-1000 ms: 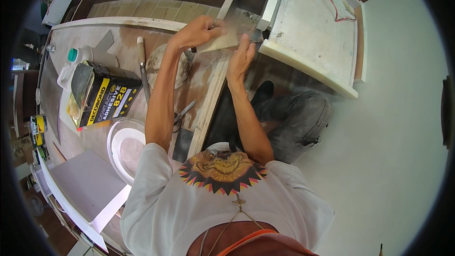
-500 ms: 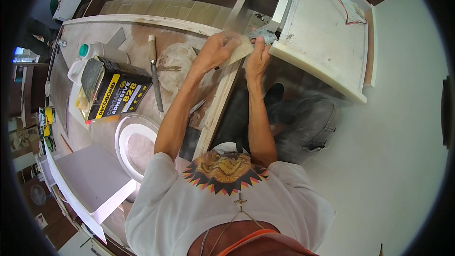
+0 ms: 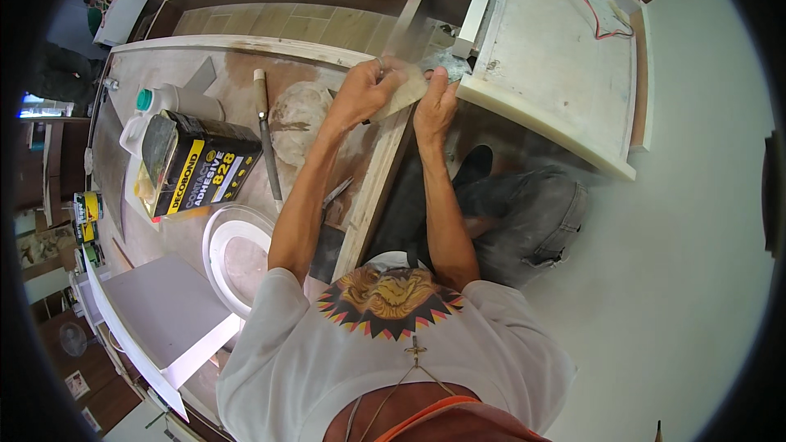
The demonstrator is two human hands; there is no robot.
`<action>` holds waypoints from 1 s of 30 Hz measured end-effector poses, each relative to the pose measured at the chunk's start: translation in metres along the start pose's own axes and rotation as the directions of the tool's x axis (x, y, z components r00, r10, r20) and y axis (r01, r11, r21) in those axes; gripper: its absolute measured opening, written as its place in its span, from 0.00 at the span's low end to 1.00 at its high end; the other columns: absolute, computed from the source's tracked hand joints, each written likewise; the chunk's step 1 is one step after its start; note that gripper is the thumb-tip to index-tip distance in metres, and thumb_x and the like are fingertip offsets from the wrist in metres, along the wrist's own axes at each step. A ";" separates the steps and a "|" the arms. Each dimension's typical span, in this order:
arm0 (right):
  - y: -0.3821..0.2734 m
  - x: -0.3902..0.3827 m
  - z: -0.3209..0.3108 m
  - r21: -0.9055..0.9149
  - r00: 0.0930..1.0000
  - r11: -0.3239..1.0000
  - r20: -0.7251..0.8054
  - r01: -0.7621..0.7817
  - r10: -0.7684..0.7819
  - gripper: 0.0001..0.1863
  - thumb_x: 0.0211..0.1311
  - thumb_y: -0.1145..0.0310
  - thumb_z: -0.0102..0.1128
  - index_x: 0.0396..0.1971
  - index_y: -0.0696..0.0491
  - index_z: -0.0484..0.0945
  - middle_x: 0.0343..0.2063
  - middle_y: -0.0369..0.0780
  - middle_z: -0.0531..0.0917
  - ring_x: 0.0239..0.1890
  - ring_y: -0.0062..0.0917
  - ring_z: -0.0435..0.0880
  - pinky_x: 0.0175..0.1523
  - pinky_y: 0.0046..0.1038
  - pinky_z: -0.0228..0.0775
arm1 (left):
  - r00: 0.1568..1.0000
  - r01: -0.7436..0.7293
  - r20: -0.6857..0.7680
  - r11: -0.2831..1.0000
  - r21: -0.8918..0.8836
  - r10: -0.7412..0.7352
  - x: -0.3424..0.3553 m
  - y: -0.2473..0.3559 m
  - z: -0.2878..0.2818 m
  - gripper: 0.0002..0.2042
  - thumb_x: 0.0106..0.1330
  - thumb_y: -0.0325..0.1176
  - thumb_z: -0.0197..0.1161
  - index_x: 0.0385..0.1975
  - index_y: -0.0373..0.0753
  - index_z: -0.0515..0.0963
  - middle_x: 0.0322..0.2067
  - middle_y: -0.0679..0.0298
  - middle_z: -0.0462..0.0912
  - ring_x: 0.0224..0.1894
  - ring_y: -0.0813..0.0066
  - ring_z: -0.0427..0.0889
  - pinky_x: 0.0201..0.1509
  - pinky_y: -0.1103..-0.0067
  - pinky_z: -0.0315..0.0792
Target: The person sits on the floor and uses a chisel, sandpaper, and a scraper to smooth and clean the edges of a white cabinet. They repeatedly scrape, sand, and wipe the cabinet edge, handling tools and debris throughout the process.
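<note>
1. Beige, thin, flat sheet lies between your hands, over the far stretch of the pale raw-wood rail; material unclear.
2. Your left hand is closed on the sheet's left side, fingers curled in, probably for a firm hold.
3. Your right hand is narrow, thumb raised, at the sheet's right edge, perhaps to steady it; you may be gripping something, cannot tell. Grey-blue, crumpled-looking piece just beyond your thumb.
4. White shallow box with a cream front edge stands just right of that hand.
5. Black-and-yellow rectangular can, white plastic jug with teal cap and long wooden-handled tool sit on your left, likely parked aside for elbow room, within reach.
</note>
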State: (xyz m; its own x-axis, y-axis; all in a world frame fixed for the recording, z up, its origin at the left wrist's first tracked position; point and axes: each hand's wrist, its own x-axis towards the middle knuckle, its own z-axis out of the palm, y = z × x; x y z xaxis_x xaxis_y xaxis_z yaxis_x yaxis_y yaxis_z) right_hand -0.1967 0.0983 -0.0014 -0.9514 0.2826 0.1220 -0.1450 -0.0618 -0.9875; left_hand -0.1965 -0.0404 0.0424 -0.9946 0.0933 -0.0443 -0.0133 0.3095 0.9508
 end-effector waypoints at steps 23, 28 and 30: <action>0.032 0.024 -0.012 0.550 0.992 0.827 0.111 -0.117 0.066 0.21 0.80 0.56 0.52 0.60 0.57 0.73 0.43 0.42 0.84 0.40 0.25 0.86 0.49 0.28 0.79 | 0.991 0.120 -0.048 0.986 -0.113 -0.126 -0.074 -0.019 -0.041 0.12 0.75 0.36 0.60 0.47 0.33 0.81 0.34 0.71 0.82 0.36 0.84 0.75 0.42 0.82 0.70; 0.024 0.034 -0.005 0.580 0.996 0.809 0.049 -0.094 0.081 0.19 0.79 0.57 0.53 0.57 0.55 0.75 0.43 0.41 0.85 0.43 0.25 0.85 0.53 0.29 0.79 | 0.989 0.125 -0.052 0.980 -0.156 -0.135 -0.087 -0.022 -0.035 0.12 0.76 0.36 0.60 0.47 0.34 0.81 0.34 0.71 0.82 0.35 0.86 0.75 0.39 0.84 0.70; 0.021 0.034 -0.008 0.706 0.984 0.685 0.132 -0.177 0.119 0.18 0.78 0.58 0.54 0.56 0.55 0.76 0.43 0.40 0.85 0.45 0.25 0.84 0.56 0.31 0.77 | 0.988 0.142 -0.039 0.978 -0.154 -0.150 -0.091 -0.015 -0.036 0.11 0.76 0.36 0.60 0.47 0.34 0.81 0.34 0.72 0.82 0.35 0.86 0.75 0.38 0.85 0.70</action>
State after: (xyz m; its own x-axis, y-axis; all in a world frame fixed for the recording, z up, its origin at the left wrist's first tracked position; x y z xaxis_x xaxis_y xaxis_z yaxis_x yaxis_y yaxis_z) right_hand -0.2297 0.1138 -0.0188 -0.9894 0.1445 0.0162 -0.1226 -0.7687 -0.6278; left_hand -0.1093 -0.0873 0.0431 -0.9847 0.0084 -0.1742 -0.1703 0.1697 0.9707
